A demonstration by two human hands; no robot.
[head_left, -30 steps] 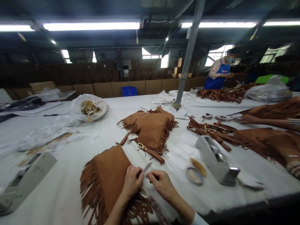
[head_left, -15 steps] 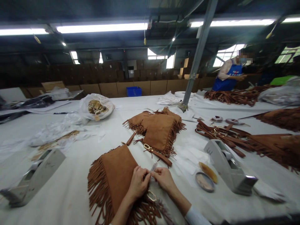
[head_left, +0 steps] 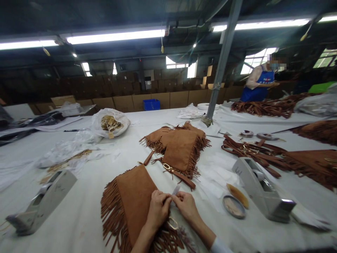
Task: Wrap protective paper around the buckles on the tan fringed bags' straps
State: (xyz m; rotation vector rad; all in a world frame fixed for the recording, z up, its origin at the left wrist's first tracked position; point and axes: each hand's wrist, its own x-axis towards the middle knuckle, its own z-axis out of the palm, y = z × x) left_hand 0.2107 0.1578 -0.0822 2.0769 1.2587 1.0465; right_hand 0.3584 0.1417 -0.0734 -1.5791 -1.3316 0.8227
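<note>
A brown fringed suede bag (head_left: 135, 191) lies on the white-covered table in front of me. My left hand (head_left: 159, 207) rests over its right edge, fingers closed in a pinch. My right hand (head_left: 186, 206) meets it from the right, thumb and fingers pinched at the base of a small translucent strip (head_left: 176, 190). The strip sticks up between both hands; what the left fingertips grip is hidden. Below the hands sits a gold clasp (head_left: 173, 223), beside a bundle of thin greyish strips (head_left: 186, 239). Another fringed bag (head_left: 181, 147) lies further back, with a buckled strap (head_left: 180, 175) in front.
Grey tape dispensers stand at left (head_left: 43, 203) and right (head_left: 263, 189). Near the right one are a round dish (head_left: 233, 206) and an amber piece (head_left: 237, 195). Brown straps (head_left: 252, 154) lie beyond. A metal post (head_left: 223, 59) rises at the table; a co-worker (head_left: 259, 82) stands behind.
The view has shifted slightly, so the table things sit a little lower and further right. Both hands stay pinched together at the strip. The co-worker's arms have moved a little.
</note>
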